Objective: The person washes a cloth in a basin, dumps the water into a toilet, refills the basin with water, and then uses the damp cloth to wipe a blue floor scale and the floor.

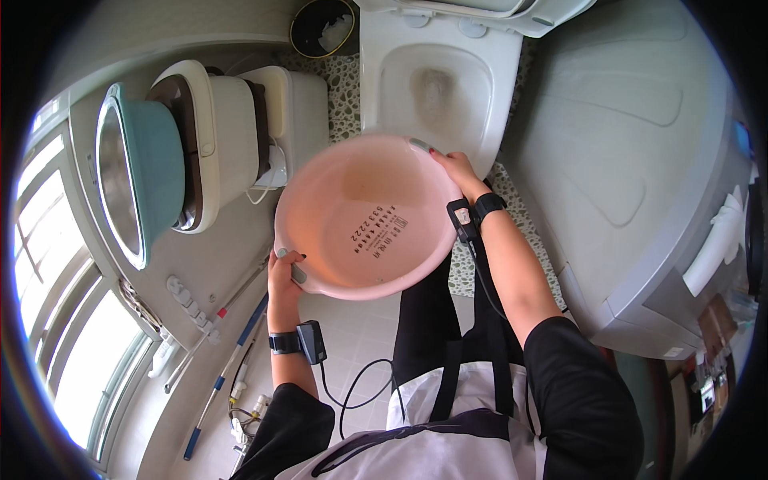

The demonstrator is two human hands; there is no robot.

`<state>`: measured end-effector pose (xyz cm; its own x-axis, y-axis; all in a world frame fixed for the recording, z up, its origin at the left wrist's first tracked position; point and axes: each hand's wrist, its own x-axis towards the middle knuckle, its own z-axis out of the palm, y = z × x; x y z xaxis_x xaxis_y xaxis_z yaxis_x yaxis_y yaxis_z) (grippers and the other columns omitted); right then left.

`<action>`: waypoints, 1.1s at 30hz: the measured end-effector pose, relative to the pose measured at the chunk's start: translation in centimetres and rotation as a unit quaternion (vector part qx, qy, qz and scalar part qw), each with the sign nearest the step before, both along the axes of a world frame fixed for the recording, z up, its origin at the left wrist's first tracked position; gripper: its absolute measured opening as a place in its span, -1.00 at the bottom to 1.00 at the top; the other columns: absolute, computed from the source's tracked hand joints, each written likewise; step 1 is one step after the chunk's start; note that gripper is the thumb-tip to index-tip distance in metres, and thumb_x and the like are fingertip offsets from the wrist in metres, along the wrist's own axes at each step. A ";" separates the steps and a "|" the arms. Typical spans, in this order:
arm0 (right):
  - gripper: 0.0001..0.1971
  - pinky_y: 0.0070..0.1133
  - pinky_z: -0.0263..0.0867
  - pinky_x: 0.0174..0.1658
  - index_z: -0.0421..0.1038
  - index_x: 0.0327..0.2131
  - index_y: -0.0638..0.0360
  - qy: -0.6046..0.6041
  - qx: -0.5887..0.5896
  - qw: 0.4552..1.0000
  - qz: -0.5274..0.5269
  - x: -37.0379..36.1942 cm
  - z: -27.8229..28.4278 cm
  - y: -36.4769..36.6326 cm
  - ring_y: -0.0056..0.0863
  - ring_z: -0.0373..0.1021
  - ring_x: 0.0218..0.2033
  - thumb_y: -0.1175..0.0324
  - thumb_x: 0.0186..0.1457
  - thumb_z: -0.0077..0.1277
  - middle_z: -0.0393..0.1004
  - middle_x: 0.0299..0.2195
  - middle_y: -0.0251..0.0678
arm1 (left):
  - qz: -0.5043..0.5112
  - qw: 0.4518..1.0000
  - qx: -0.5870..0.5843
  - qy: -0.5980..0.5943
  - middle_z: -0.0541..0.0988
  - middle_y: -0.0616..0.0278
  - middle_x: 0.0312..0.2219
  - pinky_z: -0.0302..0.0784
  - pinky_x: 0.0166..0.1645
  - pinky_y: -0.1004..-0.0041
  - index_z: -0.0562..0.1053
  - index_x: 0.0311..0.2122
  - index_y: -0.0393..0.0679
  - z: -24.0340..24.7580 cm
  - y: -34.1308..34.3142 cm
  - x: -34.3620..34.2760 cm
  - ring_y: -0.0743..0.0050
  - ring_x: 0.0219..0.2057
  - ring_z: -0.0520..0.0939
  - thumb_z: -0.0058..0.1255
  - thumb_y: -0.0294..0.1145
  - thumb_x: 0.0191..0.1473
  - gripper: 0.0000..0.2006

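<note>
A pink plastic basin (336, 192) is held up between my two hands, tilted toward the toilet. Some brownish liquid (382, 180) lies against its far side. My left hand (283, 276) grips the grey handle pad on the near left rim, thumb on top. At the far right rim, my right hand (460, 172) is closed round the other grey handle. Just beyond the basin is a white toilet (392, 96) with its lid and seat raised; brownish water (432, 88) shows in its bowl. The fingers under the rim are hidden.
A teal basin (156, 172) and cream foot tubs (232, 136) stand along the left wall. A black bin (320, 24) is beside the toilet. At right stands a large grey appliance (608, 160). Poles (228, 372) lean at lower left; cables hang from both wrist devices.
</note>
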<state>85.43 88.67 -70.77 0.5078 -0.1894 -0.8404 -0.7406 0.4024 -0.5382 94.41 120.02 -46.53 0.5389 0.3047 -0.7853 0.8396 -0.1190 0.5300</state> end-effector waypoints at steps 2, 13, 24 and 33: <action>-0.48 -0.50 0.28 -0.53 0.40 -0.49 0.47 -0.003 0.006 1.000 -0.003 0.3 -0.3 0.1 -0.36 0.41 -0.60 0.01 -0.11 0.08 0.46 -0.58 -0.07 | -0.007 1.000 0.000 -0.001 0.44 0.15 -0.40 0.47 -0.33 0.30 0.29 -0.19 -0.23 -0.1 0.4 0.3 0.26 -0.41 0.50 -0.17 -0.77 -0.32 -0.56; -0.49 -0.51 0.29 -0.50 0.41 -0.51 0.47 -0.010 0.021 1.000 -0.018 1.6 -0.6 0.1 -0.36 0.42 -0.59 0.02 -0.13 0.08 0.46 -0.58 -0.06 | -0.021 0.999 0.028 -0.004 0.41 0.16 -0.42 0.46 -0.34 0.31 0.28 -0.18 -0.22 0.5 -0.8 1.9 0.27 -0.40 0.47 -0.17 -0.76 -0.33 -0.55; -0.48 -0.56 0.29 -0.53 0.42 -0.48 0.45 0.007 0.043 0.996 -0.078 0.5 -0.9 -0.7 -0.49 0.39 -0.59 0.00 -0.07 0.06 0.46 -0.56 -0.15 | -0.075 0.996 0.017 -0.040 0.39 0.12 -0.35 0.48 -0.31 0.35 0.22 -0.14 -0.26 1.5 -5.6 4.7 0.26 -0.36 0.49 -0.17 -0.76 -0.30 -0.53; -0.61 -0.60 0.30 -0.50 0.38 -0.36 0.33 0.002 0.109 0.978 -0.177 -3.4 -2.8 0.4 -0.52 0.33 -0.62 0.09 0.07 -0.09 0.41 -0.57 -0.26 | -0.174 0.977 0.015 -0.121 0.40 0.09 -0.34 0.47 -0.29 0.37 0.19 -0.13 -0.29 3.6 -11.8 5.3 0.26 -0.35 0.49 -0.17 -0.75 -0.32 -0.51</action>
